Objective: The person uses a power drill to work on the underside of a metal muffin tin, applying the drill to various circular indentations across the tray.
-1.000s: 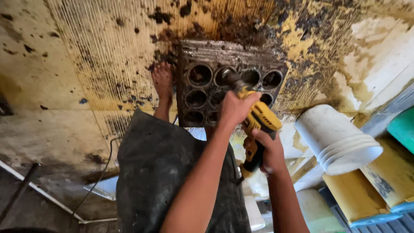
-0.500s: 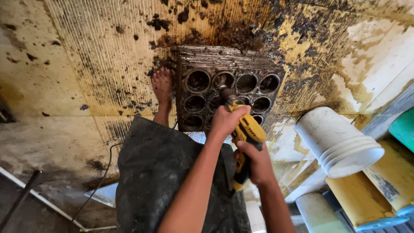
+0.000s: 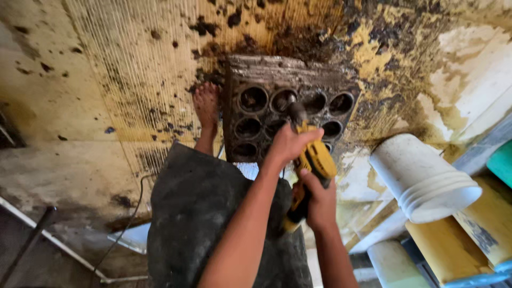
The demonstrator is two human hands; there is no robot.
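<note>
A yellow and black power drill (image 3: pixel 314 165) points down into a dirty metal block (image 3: pixel 282 101) with several round holes, lying on the stained floor. My left hand (image 3: pixel 288 145) wraps around the front of the drill body near the chuck. My right hand (image 3: pixel 319 200) grips the drill's handle lower down. The drill tip sits over a hole in the block's middle row. My bare foot (image 3: pixel 207 109) stands on the floor just left of the block, and my dark, dusty trouser leg (image 3: pixel 208 218) fills the lower middle.
A stack of white buckets (image 3: pixel 421 181) lies on its side at the right, above yellow boards (image 3: pixel 458 240). A cable (image 3: pixel 133 213) runs over the floor at lower left, beside a white strip (image 3: pixel 58 240). The floor is yellow-stained with black grime.
The drill and both hands have shifted slightly left and down over the block as the view moved. The grip on the drill stays the same.
</note>
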